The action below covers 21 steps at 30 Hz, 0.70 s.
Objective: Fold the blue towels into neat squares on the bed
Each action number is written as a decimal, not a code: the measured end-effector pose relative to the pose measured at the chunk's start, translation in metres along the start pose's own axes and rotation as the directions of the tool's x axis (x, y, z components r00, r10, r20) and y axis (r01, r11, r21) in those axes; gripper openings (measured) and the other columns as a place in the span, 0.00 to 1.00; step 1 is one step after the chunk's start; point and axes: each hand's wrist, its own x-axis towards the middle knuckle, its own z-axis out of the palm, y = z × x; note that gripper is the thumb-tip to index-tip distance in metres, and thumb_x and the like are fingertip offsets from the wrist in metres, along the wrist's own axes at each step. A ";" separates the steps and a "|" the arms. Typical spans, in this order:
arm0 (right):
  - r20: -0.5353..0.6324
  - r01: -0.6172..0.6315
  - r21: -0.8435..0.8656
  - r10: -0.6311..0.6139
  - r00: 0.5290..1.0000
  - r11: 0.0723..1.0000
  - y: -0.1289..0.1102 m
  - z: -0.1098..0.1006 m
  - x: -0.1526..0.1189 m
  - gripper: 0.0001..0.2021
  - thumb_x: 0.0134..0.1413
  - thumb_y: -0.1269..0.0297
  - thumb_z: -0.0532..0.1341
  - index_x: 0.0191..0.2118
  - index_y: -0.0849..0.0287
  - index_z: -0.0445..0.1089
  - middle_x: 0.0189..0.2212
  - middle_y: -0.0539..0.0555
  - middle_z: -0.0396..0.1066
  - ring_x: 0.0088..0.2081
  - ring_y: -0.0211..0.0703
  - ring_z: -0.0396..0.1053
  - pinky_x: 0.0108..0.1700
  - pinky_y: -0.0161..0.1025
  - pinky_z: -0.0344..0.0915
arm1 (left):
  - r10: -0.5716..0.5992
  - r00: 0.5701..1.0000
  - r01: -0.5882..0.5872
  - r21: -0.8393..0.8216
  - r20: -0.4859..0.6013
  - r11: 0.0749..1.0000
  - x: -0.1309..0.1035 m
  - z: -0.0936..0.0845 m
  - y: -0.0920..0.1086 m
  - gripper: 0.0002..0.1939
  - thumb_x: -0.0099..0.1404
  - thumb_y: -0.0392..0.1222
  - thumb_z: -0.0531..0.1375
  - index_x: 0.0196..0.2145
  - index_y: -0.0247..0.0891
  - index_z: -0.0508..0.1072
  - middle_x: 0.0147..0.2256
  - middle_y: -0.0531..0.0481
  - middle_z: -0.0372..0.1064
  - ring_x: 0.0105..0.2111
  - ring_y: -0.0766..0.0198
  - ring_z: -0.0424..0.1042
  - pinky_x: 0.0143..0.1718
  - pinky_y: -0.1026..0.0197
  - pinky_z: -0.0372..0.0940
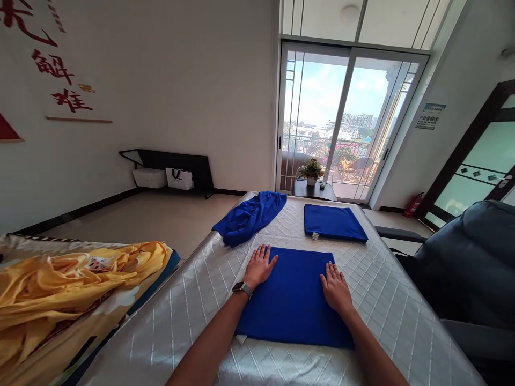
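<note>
A blue cloth (295, 300), folded to a flat rectangle, lies in front of me on a silver quilted surface (189, 300). My left hand (260, 266) rests palm down on its upper left edge, fingers stretched and thumb apart. On the upper right edge lies my right hand (336, 287), also flat with its fingers extended. A small white tag sticks out at the cloth's lower left. Beyond it, toward the right, is a second folded blue cloth (335, 222) with a white tag. A crumpled blue cloth (253, 217) lies at the far left edge. Neither hand touches these two.
Yellow bedding (120, 273) is heaped at the left. A dark padded seat (475, 262) stands at the right. Past the far edge is a small black table (300, 188) with a potted plant (311, 170), before sliding glass doors. A black rack (177, 161) stands by the left wall.
</note>
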 end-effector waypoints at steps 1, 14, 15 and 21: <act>0.001 0.000 0.005 0.000 1.000 1.000 0.000 -0.001 0.000 0.32 0.71 0.54 0.36 0.73 0.67 0.41 0.74 0.55 0.37 0.74 0.44 0.33 0.72 0.46 0.34 | 0.002 1.000 -0.002 0.006 -0.021 1.000 0.000 -0.002 0.005 0.38 0.75 0.61 0.40 0.70 0.29 0.53 0.70 0.36 0.50 0.71 0.46 0.46 0.69 0.43 0.45; 0.022 0.074 -0.032 -0.073 0.997 0.997 0.003 -0.004 -0.003 0.30 0.69 0.60 0.39 0.73 0.64 0.45 0.74 0.56 0.38 0.74 0.46 0.33 0.71 0.48 0.34 | 0.412 0.910 -0.414 -0.156 -0.043 0.897 -0.046 0.037 0.174 0.35 0.77 0.57 0.38 0.70 0.32 0.53 0.70 0.39 0.50 0.71 0.55 0.47 0.70 0.48 0.47; 0.016 0.064 -0.026 -0.063 0.998 0.998 0.002 -0.004 -0.003 0.31 0.69 0.59 0.39 0.73 0.66 0.45 0.74 0.57 0.38 0.74 0.47 0.34 0.71 0.49 0.35 | 0.394 0.918 -0.395 -0.156 -0.035 0.906 -0.047 0.036 0.167 0.35 0.77 0.58 0.38 0.70 0.32 0.53 0.70 0.39 0.50 0.71 0.55 0.47 0.70 0.48 0.47; -0.014 0.011 0.008 -0.011 1.000 1.000 0.002 0.001 0.001 0.33 0.70 0.54 0.36 0.73 0.69 0.41 0.74 0.57 0.38 0.73 0.45 0.35 0.72 0.48 0.34 | 0.226 0.974 -0.225 -0.091 0.003 0.970 -0.054 0.013 0.066 0.38 0.75 0.63 0.40 0.71 0.35 0.53 0.70 0.39 0.49 0.71 0.51 0.47 0.70 0.44 0.48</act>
